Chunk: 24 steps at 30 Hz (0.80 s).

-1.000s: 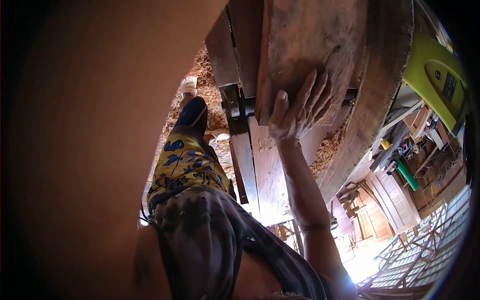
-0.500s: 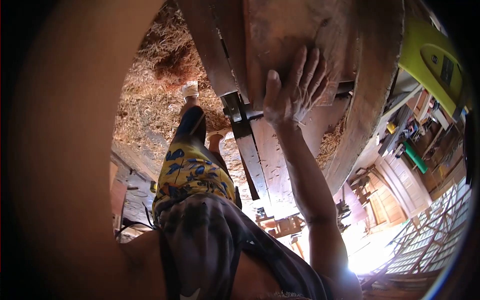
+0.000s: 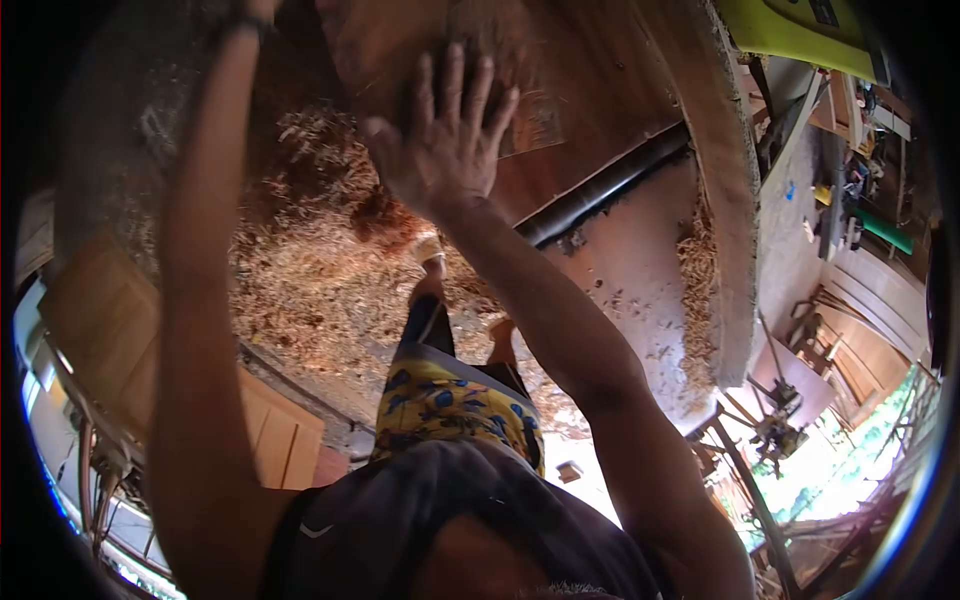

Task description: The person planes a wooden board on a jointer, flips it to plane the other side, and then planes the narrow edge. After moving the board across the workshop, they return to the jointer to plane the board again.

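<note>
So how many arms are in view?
2: the left arm, stretching up the left side to the top edge, and the right arm, its spread hand over a wooden board.

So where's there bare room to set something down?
Probably the pale surface between the black bar and the strip of shavings along the thick plank, though chips speckle it. Across the bar it's crowded: the right hand is spread over a board there. Loose shavings litter the floor.
</note>
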Available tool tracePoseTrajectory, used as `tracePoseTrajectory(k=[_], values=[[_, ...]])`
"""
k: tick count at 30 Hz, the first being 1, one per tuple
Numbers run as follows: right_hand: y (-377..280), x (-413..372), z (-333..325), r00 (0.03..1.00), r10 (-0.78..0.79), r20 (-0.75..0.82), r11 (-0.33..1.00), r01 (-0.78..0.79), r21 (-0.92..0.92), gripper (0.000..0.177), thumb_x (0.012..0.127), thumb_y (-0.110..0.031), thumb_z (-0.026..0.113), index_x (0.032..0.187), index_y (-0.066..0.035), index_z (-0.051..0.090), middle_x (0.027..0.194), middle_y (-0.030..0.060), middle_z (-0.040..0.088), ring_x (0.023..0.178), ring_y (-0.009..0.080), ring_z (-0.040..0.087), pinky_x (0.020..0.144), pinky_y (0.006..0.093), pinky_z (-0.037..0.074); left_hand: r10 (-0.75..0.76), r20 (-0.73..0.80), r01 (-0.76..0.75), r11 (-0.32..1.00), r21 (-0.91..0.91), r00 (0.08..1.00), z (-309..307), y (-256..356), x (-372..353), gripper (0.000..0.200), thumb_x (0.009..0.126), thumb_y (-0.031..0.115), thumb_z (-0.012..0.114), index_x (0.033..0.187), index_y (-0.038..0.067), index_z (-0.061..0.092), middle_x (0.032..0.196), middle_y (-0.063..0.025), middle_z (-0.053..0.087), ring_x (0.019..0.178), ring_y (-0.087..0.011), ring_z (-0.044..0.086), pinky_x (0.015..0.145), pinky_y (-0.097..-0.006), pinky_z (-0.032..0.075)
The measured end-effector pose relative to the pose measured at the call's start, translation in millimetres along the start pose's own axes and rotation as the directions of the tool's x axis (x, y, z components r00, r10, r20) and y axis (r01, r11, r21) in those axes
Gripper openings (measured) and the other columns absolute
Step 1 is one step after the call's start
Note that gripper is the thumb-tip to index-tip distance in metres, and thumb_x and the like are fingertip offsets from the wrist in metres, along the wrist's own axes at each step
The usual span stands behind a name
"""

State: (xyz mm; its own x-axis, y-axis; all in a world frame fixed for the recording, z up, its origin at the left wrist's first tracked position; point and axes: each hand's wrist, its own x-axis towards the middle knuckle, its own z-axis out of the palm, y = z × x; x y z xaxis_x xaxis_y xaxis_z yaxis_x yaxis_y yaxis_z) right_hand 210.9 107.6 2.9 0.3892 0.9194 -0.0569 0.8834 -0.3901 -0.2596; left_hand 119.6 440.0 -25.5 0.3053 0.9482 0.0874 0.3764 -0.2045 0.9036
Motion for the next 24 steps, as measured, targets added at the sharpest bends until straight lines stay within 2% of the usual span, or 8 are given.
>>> tracePoseTrajectory(k=[1,2,3,4,7,13,18,24], values=[[-10,-2,-8,1.0,0.011,-0.016,1.0,-0.01,0.024,0.089,0.1,-0.075,0.027,0.165,-0.014,0.023,0.173,0.0188,0.008,0.159,0.0416,-0.002,0.124,0.0645,-0.006,-0.337,0.068,0.189,0.672,0.716,0.939,-40,-120,0,0.054,0.101,0.045,0.052,0.147,0.018,0.056,0.143,-0.0189,0.058,0.137,-0.035,0.052,0.118,-0.0501,0.036],[-20,-5,-20,0.995,-0.084,0.06,0.982,0.072,0.176,0.092,0.098,-0.077,0.028,0.164,-0.013,0.027,0.172,0.0198,0.01,0.159,0.0428,-0.002,0.124,0.0664,-0.006,0.447,0.199,-0.432,0.515,0.741,0.872,-50,-45,-90,0.052,0.101,0.043,0.057,0.143,0.014,0.06,0.136,-0.0234,0.063,0.127,-0.0343,0.06,0.106,-0.0396,0.046],[-29,-10,-28,0.974,-0.188,0.123,0.935,0.139,0.328,0.095,0.096,-0.08,0.03,0.163,-0.013,0.031,0.172,0.0208,0.011,0.159,0.044,-0.001,0.123,0.0682,-0.005,-0.021,-0.083,0.042,0.965,0.258,0.996,-48,-24,-138,0.057,0.1,0.044,0.063,0.143,0.007,0.059,0.137,-0.0202,0.064,0.128,-0.0303,0.06,0.105,-0.0371,0.045],[-33,-11,-28,0.944,-0.285,0.166,0.894,0.199,0.402,0.097,0.093,-0.082,0.037,0.161,-0.012,0.036,0.17,0.0224,0.018,0.158,0.0447,0.004,0.125,0.0652,-0.001,-0.253,-0.019,0.253,0.967,0.014,0.967,-59,-26,-171,0.063,0.1,0.046,0.064,0.145,0.003,0.056,0.139,-0.0179,0.064,0.128,-0.0288,0.06,0.105,-0.0367,0.045],[-31,-10,-32,0.849,-0.491,0.198,0.651,0.206,0.731,0.089,0.093,-0.071,0.052,0.157,-0.01,0.043,0.165,0.0251,0.029,0.157,0.0447,0.014,0.128,0.0575,0.008,-0.641,0.371,0.725,0.468,-0.505,0.672,-82,-22,-230,0.067,0.1,0.045,0.067,0.147,0.0,0.051,0.136,-0.0109,0.065,0.128,-0.024,0.059,0.109,-0.0371,0.045],[-58,-89,-42,0.843,-0.535,-0.059,0.545,0.397,0.738,0.068,0.093,-0.039,0.073,0.144,0.001,0.055,0.15,0.0262,0.053,0.142,0.0438,0.046,0.119,0.0555,0.037,-0.535,0.498,0.692,0.256,-0.675,0.683,-93,-34,-249,0.058,0.1,0.033,0.069,0.147,0.006,0.049,0.142,-0.0114,0.059,0.132,-0.0304,0.056,0.109,-0.0513,0.049],[-63,-186,-36,0.844,-0.475,0.25,0.506,0.03,0.862,0.052,0.096,-0.033,0.072,0.134,0.001,0.062,0.13,0.0246,0.067,0.121,0.0381,0.065,0.101,0.046,0.052,-0.634,0.406,0.739,0.443,-0.507,0.658,-93,10,-269,0.079,0.092,0.03,0.078,0.155,0.003,0.038,0.164,-0.013,0.033,0.139,-0.0366,0.049,0.112,-0.061,0.048],[-7,-235,-60,0.776,-0.331,0.537,0.624,-0.247,0.742,0.046,0.096,-0.032,0.071,0.126,0.002,0.067,0.12,0.0214,0.073,0.108,0.0357,0.072,0.094,0.0437,0.056,-0.662,0.42,0.778,0.45,-0.439,0.62,-95,24,-315,0.084,0.089,0.034,0.08,0.152,-0.003,0.039,0.157,-0.024,0.04,0.133,-0.0395,0.055,0.097,-0.0556,0.06]])
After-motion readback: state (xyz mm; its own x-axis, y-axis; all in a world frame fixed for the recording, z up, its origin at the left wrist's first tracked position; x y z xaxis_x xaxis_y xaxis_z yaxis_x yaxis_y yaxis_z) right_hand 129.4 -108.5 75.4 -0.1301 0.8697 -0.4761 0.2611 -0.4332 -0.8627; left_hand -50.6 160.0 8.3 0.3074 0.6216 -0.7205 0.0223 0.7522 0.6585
